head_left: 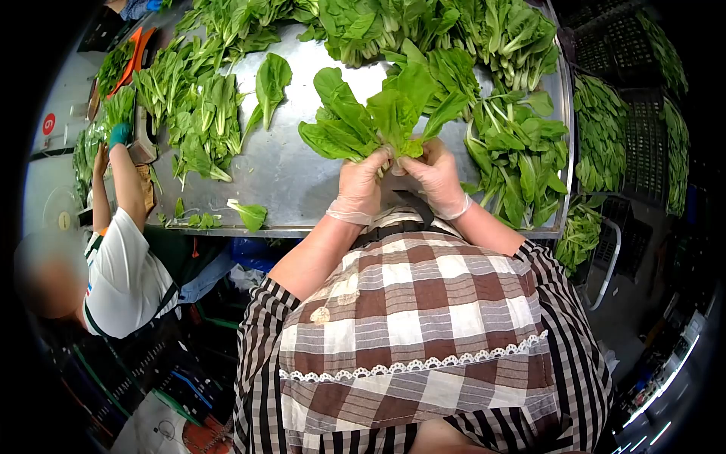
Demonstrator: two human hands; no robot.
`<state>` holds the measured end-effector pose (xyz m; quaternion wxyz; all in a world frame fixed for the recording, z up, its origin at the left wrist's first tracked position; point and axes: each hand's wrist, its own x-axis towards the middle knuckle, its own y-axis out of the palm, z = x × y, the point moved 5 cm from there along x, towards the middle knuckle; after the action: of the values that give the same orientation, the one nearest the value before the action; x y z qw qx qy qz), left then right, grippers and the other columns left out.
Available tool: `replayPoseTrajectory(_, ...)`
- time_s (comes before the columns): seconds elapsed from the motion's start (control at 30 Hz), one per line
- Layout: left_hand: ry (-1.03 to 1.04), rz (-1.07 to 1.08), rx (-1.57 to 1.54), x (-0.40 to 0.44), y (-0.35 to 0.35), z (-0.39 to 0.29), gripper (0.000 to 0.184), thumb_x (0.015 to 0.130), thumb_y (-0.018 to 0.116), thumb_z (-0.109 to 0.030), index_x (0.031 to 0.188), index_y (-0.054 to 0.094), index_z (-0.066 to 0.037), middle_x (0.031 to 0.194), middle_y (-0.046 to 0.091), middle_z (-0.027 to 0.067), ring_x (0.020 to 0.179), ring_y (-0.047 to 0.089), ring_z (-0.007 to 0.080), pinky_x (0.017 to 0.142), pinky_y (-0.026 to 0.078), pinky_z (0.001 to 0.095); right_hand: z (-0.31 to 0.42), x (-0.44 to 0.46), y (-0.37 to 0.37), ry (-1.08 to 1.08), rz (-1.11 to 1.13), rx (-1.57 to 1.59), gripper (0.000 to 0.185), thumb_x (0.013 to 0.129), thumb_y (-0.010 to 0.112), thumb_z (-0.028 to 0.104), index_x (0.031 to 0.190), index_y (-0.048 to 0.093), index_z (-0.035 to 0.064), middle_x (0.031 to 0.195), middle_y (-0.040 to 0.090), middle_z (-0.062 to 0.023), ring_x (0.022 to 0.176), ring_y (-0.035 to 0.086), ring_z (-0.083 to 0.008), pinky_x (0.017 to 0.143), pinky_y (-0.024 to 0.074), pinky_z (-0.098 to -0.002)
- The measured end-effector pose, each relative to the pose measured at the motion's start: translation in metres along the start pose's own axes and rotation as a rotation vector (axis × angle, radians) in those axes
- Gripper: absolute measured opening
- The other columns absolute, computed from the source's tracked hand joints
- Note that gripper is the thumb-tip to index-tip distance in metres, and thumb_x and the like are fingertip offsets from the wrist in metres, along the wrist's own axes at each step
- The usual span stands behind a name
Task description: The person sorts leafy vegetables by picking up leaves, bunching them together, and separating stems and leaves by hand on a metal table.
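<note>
A bunch of leafy greens (398, 106) stands upright over the near edge of the metal table, leaves fanned out away from me. My left hand (360, 184), in a clear thin glove, pinches the stem ends from the left. Gloved the same way, my right hand (436, 180) closes on the stems from the right, its fingertips nearly meeting the left ones. The fingers partly hide the stem ends. To the right of my right hand lies a loose pile of greens (522, 159). A single leafy stalk (272, 79) rests on the table to the left.
Heaped greens (378, 26) line the far side of the metal table (291, 163), with more at left (204, 125). A torn leaf (251, 215) lies at the front edge. Crates of greens (601, 129) stand on the right. A co-worker (125, 272) handles greens at left.
</note>
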<state>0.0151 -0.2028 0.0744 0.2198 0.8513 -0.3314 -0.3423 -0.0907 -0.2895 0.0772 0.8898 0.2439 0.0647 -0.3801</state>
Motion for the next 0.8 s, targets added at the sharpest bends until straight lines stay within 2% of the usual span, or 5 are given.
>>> replayPoseTrajectory(0.37, -0.158, -0.057, 0.127, 0.001, 0.002, 0.007, 0.025, 0.086, 0.069, -0.009, 0.108, 0.057, -0.007, 0.098, 0.066, 0.0040, 0.086, 0.063, 0.0136, 0.073, 0.050, 0.0280, 0.049, -0.024, -0.069, -0.150, -0.244, -0.045, 0.035, 0.091, 0.067, 0.035, 0.107, 0.061, 0.0043, 0.092, 0.069, -0.0056, 0.077, 0.066, -0.0144, 0.070, 0.0530, -0.0272)
replayPoseTrajectory(0.53, -0.210, -0.068, 0.153, 0.006, -0.006, 0.019, 0.025, 0.085, 0.071, -0.009, 0.107, 0.058, -0.008, 0.093, 0.066, 0.0034, 0.084, 0.064, 0.0133, 0.069, 0.051, 0.0266, 0.113, -0.111, -0.220, -0.505, -0.882, -0.206, 0.017, 0.089, 0.067, 0.016, 0.099, 0.060, 0.0046, 0.087, 0.066, -0.0056, 0.082, 0.064, -0.0164, 0.080, 0.0521, -0.0310)
replayPoseTrajectory(0.7, -0.263, -0.028, 0.141, 0.003, -0.005, 0.020, 0.028, 0.089, 0.067, -0.012, 0.113, 0.054, -0.008, 0.096, 0.065, 0.0040, 0.086, 0.064, 0.0148, 0.071, 0.052, 0.0279, 0.084, -0.261, -0.443, -0.374, -1.332, -0.520, 0.045, 0.087, 0.067, 0.007, 0.122, 0.049, -0.0135, 0.116, 0.061, -0.0201, 0.100, 0.064, -0.0249, 0.087, 0.0513, -0.0320)
replayPoseTrajectory(0.77, -0.285, -0.012, 0.124, 0.003, -0.006, 0.021, 0.029, 0.091, 0.065, -0.014, 0.116, 0.052, -0.009, 0.099, 0.065, 0.0046, 0.087, 0.064, 0.0156, 0.073, 0.053, 0.0292, 0.086, -0.294, -0.463, 0.074, -1.605, -1.252, 0.057, 0.086, 0.069, 0.012, 0.130, 0.044, -0.0141, 0.120, 0.059, -0.0219, 0.104, 0.061, -0.0231, 0.089, 0.0488, -0.0317)
replayPoseTrajectory(0.8, -0.300, -0.016, 0.102, 0.004, -0.008, 0.022, 0.029, 0.091, 0.065, -0.015, 0.117, 0.052, -0.009, 0.100, 0.065, 0.0048, 0.088, 0.064, 0.0157, 0.074, 0.054, 0.0299, 0.088, -0.278, -0.455, -0.153, -1.450, -1.123, 0.056, 0.085, 0.069, 0.013, 0.130, 0.046, -0.0115, 0.120, 0.060, -0.0196, 0.103, 0.062, -0.0225, 0.088, 0.0495, -0.0320)
